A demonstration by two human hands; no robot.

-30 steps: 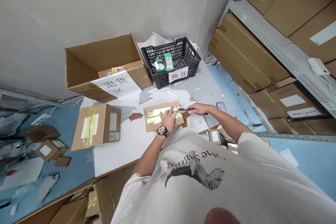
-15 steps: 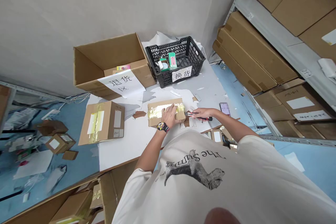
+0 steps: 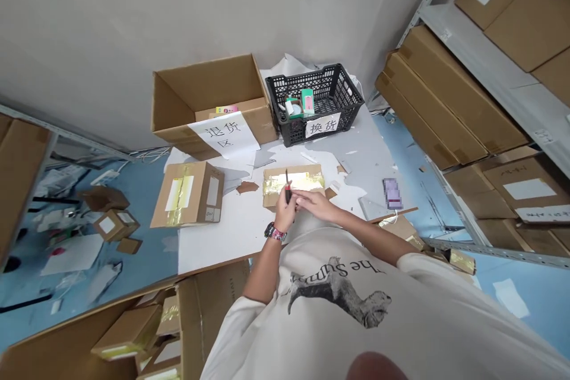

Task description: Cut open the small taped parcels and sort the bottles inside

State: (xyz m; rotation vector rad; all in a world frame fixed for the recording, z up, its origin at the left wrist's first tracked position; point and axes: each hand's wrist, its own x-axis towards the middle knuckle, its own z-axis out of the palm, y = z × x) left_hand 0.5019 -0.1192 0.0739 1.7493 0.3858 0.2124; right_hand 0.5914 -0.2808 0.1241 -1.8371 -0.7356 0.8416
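Observation:
My left hand (image 3: pixel 286 209), with a watch on its wrist, is closed round a utility knife (image 3: pixel 287 191) with a black and red handle. The blade points up, away from me. My right hand (image 3: pixel 314 204) reaches in from the right, its fingers stretched out and their tips against the left hand. Some of those fingertips are hidden. Just beyond both hands lies a small cardboard box (image 3: pixel 272 180), taped in shiny yellow, with a white label on top. The hands cover part of its near side.
A larger taped carton (image 3: pixel 187 195) stands left on the white table (image 3: pixel 200 255). Behind are an open cardboard box (image 3: pixel 178 141) with a paper sign and a black plastic crate (image 3: pixel 320 108) holding small boxes. A phone (image 3: pixel 392 195) lies right. Cartons fill shelves (image 3: pixel 503 77) on the right.
My left hand has come off the box and now grips the knife, which my right hand held at the box's right end. My right hand has moved left to meet it. The view has shifted.

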